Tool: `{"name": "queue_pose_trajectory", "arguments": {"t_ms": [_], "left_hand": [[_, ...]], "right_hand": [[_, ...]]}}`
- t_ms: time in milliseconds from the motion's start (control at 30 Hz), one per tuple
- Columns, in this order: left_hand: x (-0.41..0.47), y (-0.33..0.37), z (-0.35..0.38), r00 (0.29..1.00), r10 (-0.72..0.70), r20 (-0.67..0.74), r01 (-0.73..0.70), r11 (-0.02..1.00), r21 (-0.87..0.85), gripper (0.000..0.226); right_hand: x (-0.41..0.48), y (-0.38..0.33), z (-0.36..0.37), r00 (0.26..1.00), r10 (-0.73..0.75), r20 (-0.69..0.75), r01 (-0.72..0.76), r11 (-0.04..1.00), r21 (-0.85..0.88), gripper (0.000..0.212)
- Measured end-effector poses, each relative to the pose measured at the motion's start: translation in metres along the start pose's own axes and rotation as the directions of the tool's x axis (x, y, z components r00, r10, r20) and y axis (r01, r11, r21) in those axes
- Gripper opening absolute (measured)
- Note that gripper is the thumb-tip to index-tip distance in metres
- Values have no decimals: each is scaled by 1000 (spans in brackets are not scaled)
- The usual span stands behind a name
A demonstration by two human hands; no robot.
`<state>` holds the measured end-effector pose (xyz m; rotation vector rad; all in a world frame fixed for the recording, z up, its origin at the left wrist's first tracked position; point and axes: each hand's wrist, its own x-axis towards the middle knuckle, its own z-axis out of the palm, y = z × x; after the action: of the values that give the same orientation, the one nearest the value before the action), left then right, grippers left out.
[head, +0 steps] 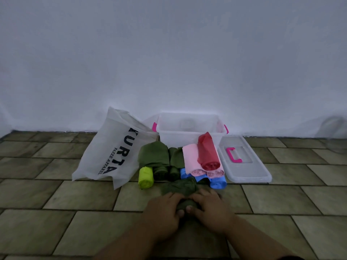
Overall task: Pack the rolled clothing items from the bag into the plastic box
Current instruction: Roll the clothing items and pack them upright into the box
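A dark green garment [180, 187] lies on the tiled floor in front of me. My left hand [165, 207] and my right hand [210, 209] both grip its near, rolled end, thumbs tucked underneath. Behind it lie rolled clothes: a lime roll [145, 177], olive green rolls [154, 156], pink rolls [193, 160], blue rolls [217, 182] and a red roll [208, 152] on top. The clear plastic box [189, 126] with pink latches stands open against the wall. The white bag [112, 151] printed KURTA lies to the left.
The box's clear lid [246, 166] with a pink handle lies flat on the floor to the right of the clothes. A white wall rises right behind the box. A faint rounded shape [334, 132] shows at the far right by the wall.
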<state>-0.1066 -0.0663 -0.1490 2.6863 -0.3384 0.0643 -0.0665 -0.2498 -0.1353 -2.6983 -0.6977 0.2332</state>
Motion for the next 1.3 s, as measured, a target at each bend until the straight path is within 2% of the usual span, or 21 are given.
{"name": "queue_pose_trajectory", "arguments": {"t_ms": [67,133,200,233,300,367,433,467,567,667,733,800,833,867,900,933,967,1000,1033,1167,1300], "left_hand": [[8,-1,-5,996,-53,66,52,999,15,49],[16,0,-13,969,-138,204,152,987,-56,53],[21,3,-22,930,-188,315,232,967,-109,51],[22,5,-25,929,-198,313,228,972,-62,47],[15,9,-25,975,-163,149,147,982,118,41],[5,13,-19,1000,-19,-15,21,983,184,40],[-3,14,-10,995,90,-32,-83,979,184,43],[-4,13,-7,995,96,-32,-88,979,183,43],[0,5,-1,995,57,-78,-45,989,138,41],[13,1,-8,1000,-6,-25,9,995,95,41],[20,3,-12,995,-97,-7,97,993,74,41],[20,8,-10,957,-258,-135,264,964,21,50],[17,13,-9,901,-374,-218,366,927,-82,58],[15,18,-8,832,-506,-228,448,854,-262,67],[14,25,-8,773,-617,-145,485,723,-492,73],[15,33,-7,742,-670,2,486,536,-690,73],[16,42,-6,733,-664,146,475,348,-808,68],[15,50,-5,721,-644,256,487,208,-848,59],[15,56,-5,703,-635,321,510,136,-849,52],[19,61,-5,642,-664,382,520,12,-854,52],[17,56,-10,608,-684,403,497,-68,-865,45]], "right_hand": [[-11,1,10,996,-8,-91,7,1000,-17,54],[-22,2,16,990,-4,-141,4,1000,2,64],[-27,2,16,989,-1,-146,-1,1000,-15,62],[-27,1,14,990,0,-143,-3,1000,-24,58],[-23,1,8,991,-4,-134,-2,999,-40,51],[-19,3,3,992,-18,-127,9,997,-73,46],[-16,5,1,989,-31,-144,15,994,-109,44],[-15,5,2,986,-37,-161,17,992,-124,44],[-16,4,5,978,-66,-198,25,978,-205,50],[-18,0,6,978,-74,-197,24,969,-246,59],[-15,-2,1,982,-55,-183,8,969,-247,52],[-11,-5,-5,988,0,-153,-36,971,-235,50],[-9,-8,-8,990,40,-135,-70,973,-222,50],[-7,-10,-8,989,89,-115,-111,973,-200,50],[-5,-12,-9,985,143,-92,-157,973,-169,52],[-5,-14,-8,978,197,-64,-204,971,-126,52],[-4,-17,-8,969,244,-36,-246,967,-68,50],[-5,-19,-8,960,281,-2,-281,960,4,45],[-6,-22,-9,951,306,37,-308,948,84,37],[-16,-29,-9,928,341,150,-372,867,330,21],[-26,-29,-8,936,283,207,-350,794,497,18]]}}
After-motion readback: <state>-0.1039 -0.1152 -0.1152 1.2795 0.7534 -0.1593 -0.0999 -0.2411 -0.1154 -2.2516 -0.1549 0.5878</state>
